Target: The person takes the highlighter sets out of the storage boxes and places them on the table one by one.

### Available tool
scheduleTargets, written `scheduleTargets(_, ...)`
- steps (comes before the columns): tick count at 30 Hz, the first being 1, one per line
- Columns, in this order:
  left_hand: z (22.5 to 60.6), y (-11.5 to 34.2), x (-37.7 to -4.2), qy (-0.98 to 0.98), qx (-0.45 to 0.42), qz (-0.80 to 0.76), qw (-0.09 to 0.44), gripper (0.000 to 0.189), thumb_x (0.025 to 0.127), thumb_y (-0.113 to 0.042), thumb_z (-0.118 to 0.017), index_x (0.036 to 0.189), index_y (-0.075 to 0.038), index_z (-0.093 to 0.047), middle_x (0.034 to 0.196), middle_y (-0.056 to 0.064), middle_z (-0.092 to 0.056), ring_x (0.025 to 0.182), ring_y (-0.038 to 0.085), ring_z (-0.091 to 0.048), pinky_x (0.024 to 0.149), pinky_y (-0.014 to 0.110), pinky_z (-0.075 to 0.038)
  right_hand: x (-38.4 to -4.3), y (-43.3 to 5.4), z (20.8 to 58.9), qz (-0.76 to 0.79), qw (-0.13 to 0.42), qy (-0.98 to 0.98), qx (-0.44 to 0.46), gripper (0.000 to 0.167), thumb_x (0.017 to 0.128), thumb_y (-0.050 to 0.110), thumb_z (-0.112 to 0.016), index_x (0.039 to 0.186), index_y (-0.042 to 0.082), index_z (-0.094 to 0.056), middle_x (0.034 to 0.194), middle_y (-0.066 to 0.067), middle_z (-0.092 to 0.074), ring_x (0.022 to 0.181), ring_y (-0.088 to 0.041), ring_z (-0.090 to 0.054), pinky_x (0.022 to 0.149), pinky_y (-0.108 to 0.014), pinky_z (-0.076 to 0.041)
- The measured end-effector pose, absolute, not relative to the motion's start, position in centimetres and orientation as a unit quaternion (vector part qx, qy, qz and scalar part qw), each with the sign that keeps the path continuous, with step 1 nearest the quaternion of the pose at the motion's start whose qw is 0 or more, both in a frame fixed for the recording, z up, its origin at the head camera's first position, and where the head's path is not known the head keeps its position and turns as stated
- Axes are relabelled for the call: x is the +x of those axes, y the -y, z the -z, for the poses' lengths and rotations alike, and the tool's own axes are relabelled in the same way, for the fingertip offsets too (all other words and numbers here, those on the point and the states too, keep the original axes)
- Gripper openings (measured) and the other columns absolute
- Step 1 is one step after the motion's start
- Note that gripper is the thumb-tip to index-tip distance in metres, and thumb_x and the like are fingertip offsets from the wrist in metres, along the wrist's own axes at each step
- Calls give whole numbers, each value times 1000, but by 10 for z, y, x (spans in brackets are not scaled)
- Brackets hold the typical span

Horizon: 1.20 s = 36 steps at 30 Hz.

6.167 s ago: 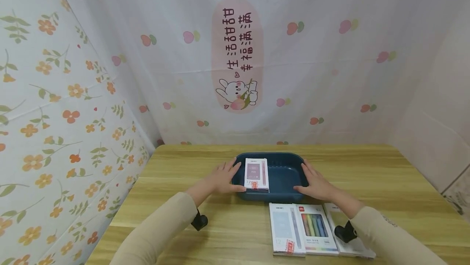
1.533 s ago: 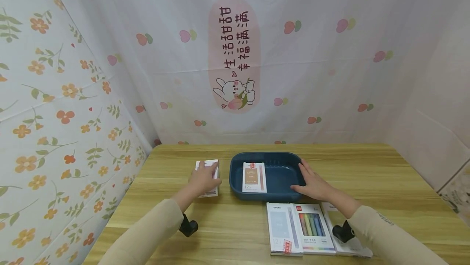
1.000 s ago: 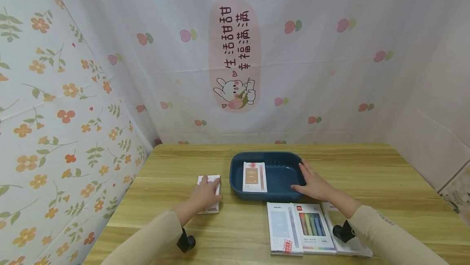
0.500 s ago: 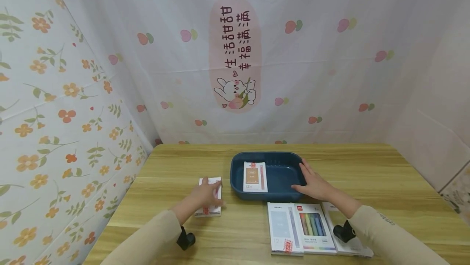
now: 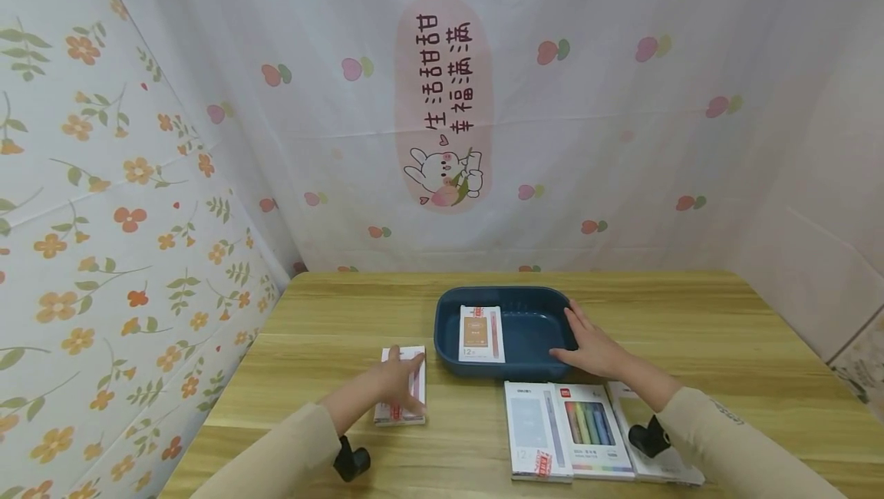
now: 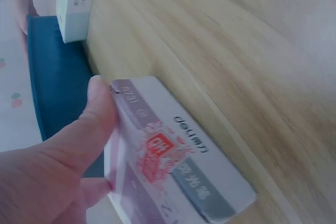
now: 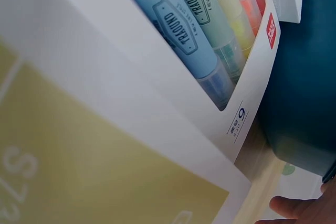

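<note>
My left hand (image 5: 390, 380) holds a white-and-purple highlighter box (image 6: 152, 145) on the table left of the dark blue bin (image 5: 507, 369). In the left wrist view my thumb lies along one edge of this box, beside its red sticker. My right hand (image 5: 595, 345) rests on the right rim of the bin, fingers spread and fairly straight, with the thumb reaching over the inner side. Inside the bin, at the left, lies a white box with an orange-brown label (image 5: 476, 332). The lower part of my left hand's grip is hidden behind the box.
Three flat boxes lie side by side in front of the bin: a pale blue one (image 5: 530, 422), a highlighter box with a window (image 5: 590, 426), and a yellow-green one (image 7: 105, 150), partly under my right forearm. Fabric curtains (image 5: 587, 138) stand behind and left of the wooden table (image 5: 318, 315).
The purple box was in the bin; my left hand has put it on the table at left and slid it nearer to me and slightly right. My right hand stays at the rim.
</note>
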State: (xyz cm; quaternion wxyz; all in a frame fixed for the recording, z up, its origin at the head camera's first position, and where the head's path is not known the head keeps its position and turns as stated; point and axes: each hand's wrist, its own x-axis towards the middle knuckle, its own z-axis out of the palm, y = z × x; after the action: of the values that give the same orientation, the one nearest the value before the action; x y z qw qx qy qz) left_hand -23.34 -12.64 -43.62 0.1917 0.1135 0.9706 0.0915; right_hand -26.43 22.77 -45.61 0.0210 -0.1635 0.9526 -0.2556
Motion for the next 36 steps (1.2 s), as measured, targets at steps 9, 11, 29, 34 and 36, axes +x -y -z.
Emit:
scheduleTargets(9,428,118,-220,-968,109,-68,214,100,58,-41,-83,142,-17,-35,142,31,-22,113,44,-49,90,51,-43,-266,-228,459,255,18,-953,-162,91,82,40,-63,139,-14,-17,147,-31,-7,129,-52,-20,96,-65,-26)
scheduleTargets(11,426,115,-216,-967,112,-65,217,100,58,-41,-83,142,-16,-34,142,31,-22,112,44,-50,89,51,-43,-265,-228,458,255,18,-953,-162,90,82,39,-63,139,-14,-17,147,-32,-7,129,-52,-20,95,-65,-27)
scheduleTargets(29,430,81,-186,-969,153,-17,195,106,52,-50,-83,140,-16,-36,141,31,-26,114,40,-50,89,44,-46,-261,-226,453,256,25,-953,-158,92,82,42,-62,139,-14,-16,147,-32,-6,129,-52,-19,95,-65,-27)
scheduleTargets(34,430,77,-182,-967,154,-35,200,104,53,-48,-83,141,-18,-36,142,31,-24,116,42,-48,89,46,-45,-262,-226,453,256,22,-954,-158,91,82,40,-63,139,-14,-17,147,-32,-7,130,-52,-19,96,-65,-27)
scheduleTargets(36,431,75,-180,-966,156,-41,201,103,53,-47,-83,141,-18,-36,142,31,-24,114,42,-50,88,45,-46,-262,-226,453,256,20,-954,-158,90,83,39,-63,139,-14,-17,147,-32,-7,130,-52,-20,96,-64,-27)
